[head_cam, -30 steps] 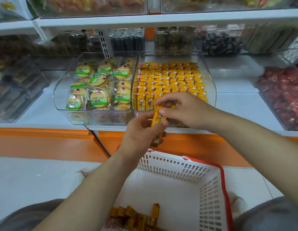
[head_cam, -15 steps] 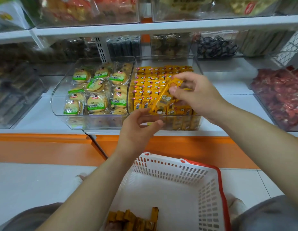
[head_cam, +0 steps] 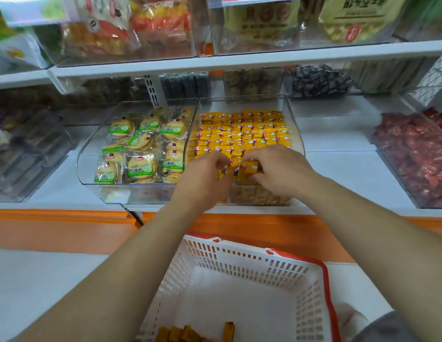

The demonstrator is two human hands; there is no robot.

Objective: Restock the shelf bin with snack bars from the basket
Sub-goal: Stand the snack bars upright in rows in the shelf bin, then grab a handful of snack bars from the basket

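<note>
- Shelf (head_cam: 338, 169): white, tiered, carrying clear bins side by side.
- Basket (head_cam: 239, 262): white with a red rim, set below the shelf edge; its floor is mostly bare.
- Shelf bin (head_cam: 295, 124): clear, just right of a biscuit bin (head_cam: 140, 144); packed in neat rows almost to the front wall.
- Left hand (head_cam: 205, 178): at the bin's front row, fingers curled onto the bars there.
- Right hand (head_cam: 281, 171): just beside the left, fingers and thumb pinching a yellow bar in the front row.
- Snack bars (head_cam: 242, 134): most stand in the bin; a small cluster (head_cam: 187, 333) lies at the basket's near edge.
- Progress, as judged: restock well advanced, with the front row being seated and only that cluster left to transfer.
</note>
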